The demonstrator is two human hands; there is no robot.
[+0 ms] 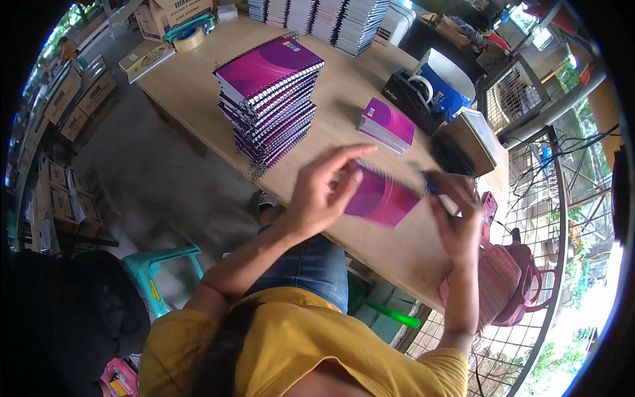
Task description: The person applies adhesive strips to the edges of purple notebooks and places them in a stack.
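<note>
My left hand grips a small purple spiral notebook by its left end, with the wire coil along its upper edge. Close to the coil's right end is my right hand, its fingers closed around a small dark tool; motion blur hides what kind it is. Beyond the held notebook lies a low pile of purple-covered pads. To the left rises a tall stack of purple spiral notebooks, coils jutting out at several sides.
A black tape dispenser and a blue-and-white tub stand at the back right, near a box of dark coils. Bound notebook stacks, a tape roll and a carton line the far side. A pink bag sits right.
</note>
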